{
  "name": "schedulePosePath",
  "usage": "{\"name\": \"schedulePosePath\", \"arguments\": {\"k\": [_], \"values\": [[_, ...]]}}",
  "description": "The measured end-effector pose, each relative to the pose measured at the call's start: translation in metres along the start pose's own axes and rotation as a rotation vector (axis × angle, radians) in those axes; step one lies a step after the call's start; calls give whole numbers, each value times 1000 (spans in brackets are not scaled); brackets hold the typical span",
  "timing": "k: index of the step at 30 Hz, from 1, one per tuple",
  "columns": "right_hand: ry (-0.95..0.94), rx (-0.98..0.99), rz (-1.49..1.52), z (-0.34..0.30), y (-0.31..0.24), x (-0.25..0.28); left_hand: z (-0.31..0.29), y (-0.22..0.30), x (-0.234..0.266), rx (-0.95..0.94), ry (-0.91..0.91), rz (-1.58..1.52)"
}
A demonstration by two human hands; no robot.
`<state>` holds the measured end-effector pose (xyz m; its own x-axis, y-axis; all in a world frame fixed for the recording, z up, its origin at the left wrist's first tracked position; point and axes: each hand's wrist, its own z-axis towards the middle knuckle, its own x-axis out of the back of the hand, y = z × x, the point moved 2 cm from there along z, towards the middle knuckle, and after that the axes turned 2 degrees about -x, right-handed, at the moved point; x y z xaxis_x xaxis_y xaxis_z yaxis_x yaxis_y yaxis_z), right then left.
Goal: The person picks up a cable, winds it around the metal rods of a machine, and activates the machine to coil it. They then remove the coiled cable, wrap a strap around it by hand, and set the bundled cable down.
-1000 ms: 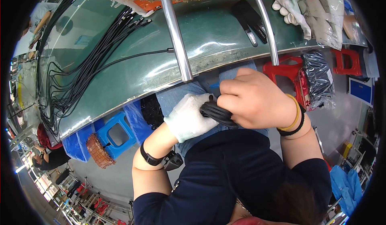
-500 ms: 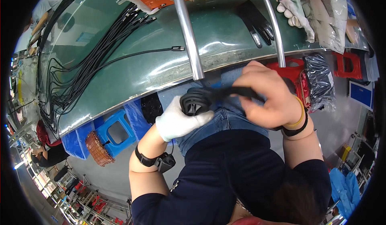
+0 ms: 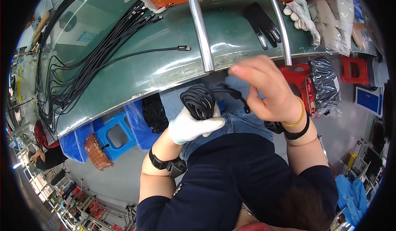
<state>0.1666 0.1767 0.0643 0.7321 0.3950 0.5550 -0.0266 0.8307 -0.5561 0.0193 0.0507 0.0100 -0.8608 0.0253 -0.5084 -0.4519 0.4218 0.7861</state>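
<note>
My left hand (image 3: 193, 126), in a white glove, is closed around a coiled black braided cable (image 3: 199, 101) above my lap. The cable's free end (image 3: 237, 95) sticks out to the right of the coil and bends down, with a dark connector at its tip. Beside that end, my bare right hand (image 3: 272, 93) is raised with its fingers apart and nothing visible in them. On the green table, a long bundle of similar black cables (image 3: 93, 72) lies at the left. One cable's connector (image 3: 183, 48) points right, apart from the bundle.
Two metal posts (image 3: 199, 29) stand at the table edge. Black straps (image 3: 264, 27), a white glove (image 3: 303, 18) and plastic bags (image 3: 330, 20) lie at the far right. A blue stool (image 3: 117, 136) with a wicker basket (image 3: 97, 150) stands left; a red stool (image 3: 354, 70) is right.
My right hand has moved up and away from the cable, its fingers spreading. The free end now hangs beside it. My left hand has tilted slightly and still holds the coil.
</note>
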Motion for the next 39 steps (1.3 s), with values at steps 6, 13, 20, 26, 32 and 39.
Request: {"name": "schedulePosePath", "arguments": {"k": [6, 13, 20, 26, 32, 39], "values": [[0, -161, 147, -20, -5, -30, 4, 3, -16, 54, 171, -53], [-14, -168, 136, -22, -1, -28, 11, 6, -18, -17, 70, 15], [44, -519, 935, -24, 1, -34, 14, -16, -10, -40, -141, -316], [-170, -654, 894, -17, 2, -22, 16, -16, -8, -5, -209, -496], [-339, -571, 618, -16, -3, -12, 15, -8, -10, 16, -59, -92], [-403, -479, 694, -12, 5, -2, 9, -9, -7, 104, -177, -326]]}}
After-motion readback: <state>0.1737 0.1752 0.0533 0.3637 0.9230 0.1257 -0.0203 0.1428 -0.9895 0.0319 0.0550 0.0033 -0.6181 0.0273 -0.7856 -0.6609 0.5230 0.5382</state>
